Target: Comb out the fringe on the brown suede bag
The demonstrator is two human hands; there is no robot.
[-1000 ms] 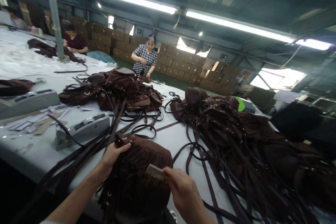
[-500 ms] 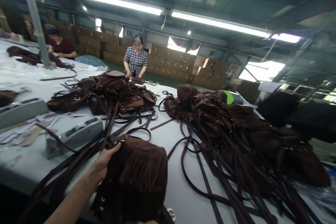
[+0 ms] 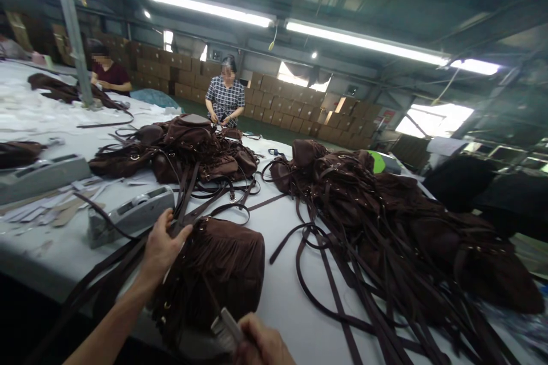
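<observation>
A dark brown fringed bag (image 3: 237, 262) with metal rings stands at the near edge of the table, leaning a little. My left hand (image 3: 160, 251) is at the bag's upper left corner, thumb and fingers curled about its dark strap end; part of the grip is hidden. Low in the view, my right hand (image 3: 263, 342) grips a small flat grey tool (image 3: 229, 328), its exact kind unclear. The tool is in front of the bag's lower front, by a thin hanging fringe strand.
Brown bags (image 3: 192, 148) are piled behind, with another heap (image 3: 363, 199) and trailing straps to the right. Grey tape dispensers (image 3: 132, 214) and paper strips (image 3: 55, 205) lie on the left. A co-worker (image 3: 225, 94) stands across the table (image 3: 282, 285); another person (image 3: 109, 71) is farther left.
My right hand has come up from the bottom edge with the grey tool in view. My left hand has shifted up along the bag's corner, fingers now showing. The bag has tipped slightly back.
</observation>
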